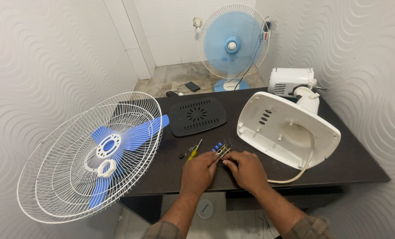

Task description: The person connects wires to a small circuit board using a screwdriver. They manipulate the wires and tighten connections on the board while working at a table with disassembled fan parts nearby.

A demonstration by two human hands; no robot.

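Observation:
My left hand (199,171) and my right hand (248,169) meet at the front edge of a dark table (361,161). Between their fingertips they hold a small switch block (222,150) with blue push buttons and metal pins, low over the tabletop. A yellow-handled screwdriver (193,151) lies just left of it, beside a small black knob (181,156) and a few tiny screws. The upturned white fan base (286,130) lies to the right, with its white cord (301,170) looping toward my right hand.
White wire fan guards (65,177) with a blue blade (138,132) and white ring overhang the table's left edge. A black base cover plate (197,116) lies at the centre back. A white motor housing (290,81) sits back right. A whole blue fan (233,44) stands on the floor beyond.

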